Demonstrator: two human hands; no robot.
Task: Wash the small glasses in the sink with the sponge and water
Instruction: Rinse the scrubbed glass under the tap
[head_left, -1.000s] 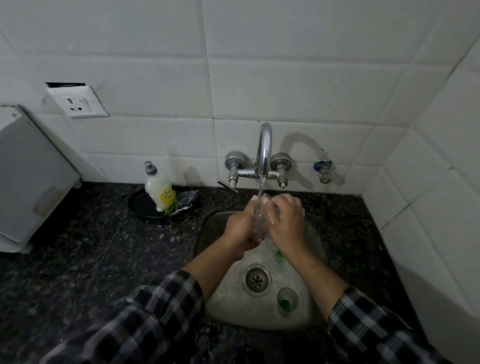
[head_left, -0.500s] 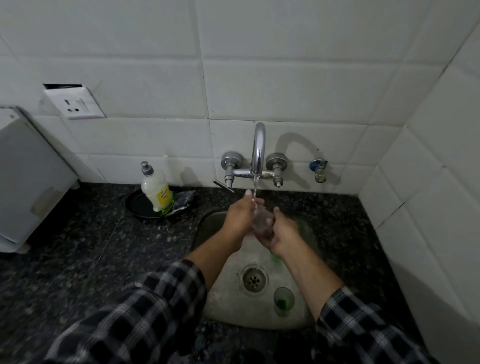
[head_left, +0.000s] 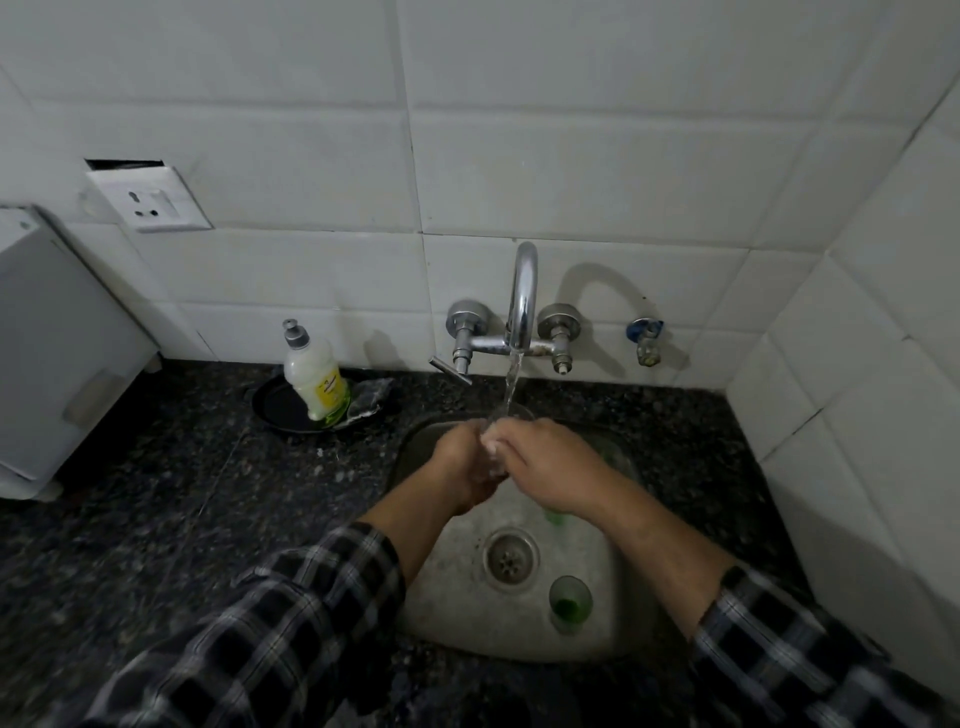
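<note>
1. Nearest us, two black-and-white checked sleeves (head_left: 291, 623) frame the dull steel sink (head_left: 452, 613), which is set into the dark speckled stone worktop (head_left: 156, 519).
2. A small glass with green at its bottom (head_left: 569, 605) stands upright just right of the round metal drain (head_left: 510, 558). A second green-tinted glass (head_left: 555, 517) peeps out under the right wrist.
3. Above the basin the left hand (head_left: 465, 470) and right hand (head_left: 553, 467) meet round a small clear glass (head_left: 511, 414). The fingers of both curl about it.
4. Half a second ago the right hand sat lower, with the glass bare between the hands. Now that hand lies over it, and the rim catches the stream of water (head_left: 511, 382).
5. The stream falls from the curved chrome tap (head_left: 523, 291) on the wall, with a blue-handled valve (head_left: 644, 338) to its right.
6. At the back of the worktop a white-and-yellow soap bottle (head_left: 314, 379) stands in a black round dish (head_left: 280, 410), touching a crumpled dark scrubber (head_left: 371, 397).
7. White wall tiles (head_left: 571, 156) turn a corner on the right. On the left they carry a white socket (head_left: 150, 200) above a white box (head_left: 52, 353).
</note>
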